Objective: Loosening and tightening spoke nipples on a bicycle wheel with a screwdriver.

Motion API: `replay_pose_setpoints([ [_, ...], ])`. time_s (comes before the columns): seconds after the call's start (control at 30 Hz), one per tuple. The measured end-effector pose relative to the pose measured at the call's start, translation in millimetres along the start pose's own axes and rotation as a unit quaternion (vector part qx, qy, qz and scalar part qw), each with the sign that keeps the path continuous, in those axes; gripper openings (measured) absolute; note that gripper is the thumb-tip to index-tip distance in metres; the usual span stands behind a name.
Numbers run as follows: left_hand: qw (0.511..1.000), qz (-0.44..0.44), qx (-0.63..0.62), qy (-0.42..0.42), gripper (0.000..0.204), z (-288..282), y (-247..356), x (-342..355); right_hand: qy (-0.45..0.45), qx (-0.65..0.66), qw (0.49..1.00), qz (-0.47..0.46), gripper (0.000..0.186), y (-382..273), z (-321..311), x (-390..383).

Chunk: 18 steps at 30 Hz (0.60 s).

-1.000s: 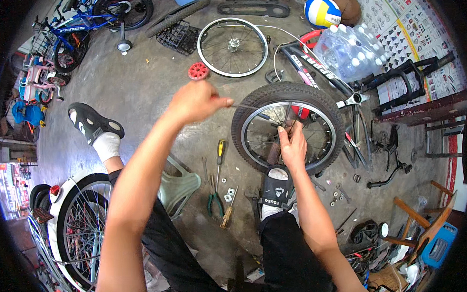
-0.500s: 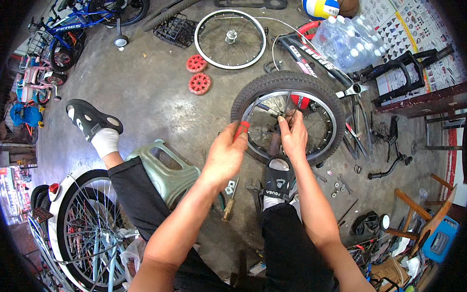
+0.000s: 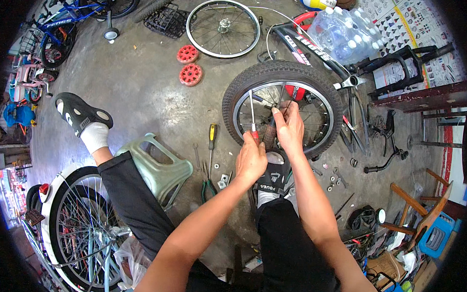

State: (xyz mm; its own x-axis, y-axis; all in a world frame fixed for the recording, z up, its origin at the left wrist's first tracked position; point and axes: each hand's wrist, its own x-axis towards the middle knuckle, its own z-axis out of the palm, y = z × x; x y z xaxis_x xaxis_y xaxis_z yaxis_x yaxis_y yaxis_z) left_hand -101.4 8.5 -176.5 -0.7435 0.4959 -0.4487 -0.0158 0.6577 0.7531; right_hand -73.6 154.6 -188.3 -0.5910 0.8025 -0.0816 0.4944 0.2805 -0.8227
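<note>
A small bicycle wheel (image 3: 330,87) with a knobby black tyre and a silver rim lies in front of me, its near edge by my right shoe (image 3: 274,179). My left hand (image 3: 252,162) is closed round the red handle of a screwdriver (image 3: 253,116). The screwdriver's shaft points away from me across the spokes, its tip at the far inner side of the rim. Over the middle of the wheel, my right hand (image 3: 290,128) is closed, thumb and fingers pinched near the hub. What they grip is hidden.
A yellow-and-black screwdriver (image 3: 212,137), pliers (image 3: 208,189) and a green plastic stool (image 3: 158,161) are left of the wheel. Beyond lie two red wheels (image 3: 190,74), a bare rim (image 3: 222,54) and a bike frame (image 3: 319,51). Nuts and washers (image 3: 334,180) lie right.
My left hand has moved down and right, and the screwdriver's shaft now shows lying over the spokes. My right hand stays near the hub. The whole view has shifted slightly.
</note>
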Motion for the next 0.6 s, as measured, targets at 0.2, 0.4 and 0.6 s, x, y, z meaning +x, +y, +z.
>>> replay_pose_setpoints([
  [0.2, 0.999, 0.016, 0.005, -0.051, 0.034, 3.2, -38.4, 33.7, 0.002, -0.015, 1.0, 0.007, 0.037, 4.2, 1.0, 8.8],
  [0.4, 0.991, 0.075, -0.031, -0.107, 0.032, -35.0, -58.5, 54.3, 0.002, -0.011, 1.0, 0.002, 0.037, 0.0, -2.2, 4.0],
  [0.6, 0.982, 0.073, 0.176, -0.003, 0.038, -24.4, -63.3, 59.3, 0.008, -0.01, 1.0, 0.001, 0.037, 3.5, -0.4, 6.4],
])
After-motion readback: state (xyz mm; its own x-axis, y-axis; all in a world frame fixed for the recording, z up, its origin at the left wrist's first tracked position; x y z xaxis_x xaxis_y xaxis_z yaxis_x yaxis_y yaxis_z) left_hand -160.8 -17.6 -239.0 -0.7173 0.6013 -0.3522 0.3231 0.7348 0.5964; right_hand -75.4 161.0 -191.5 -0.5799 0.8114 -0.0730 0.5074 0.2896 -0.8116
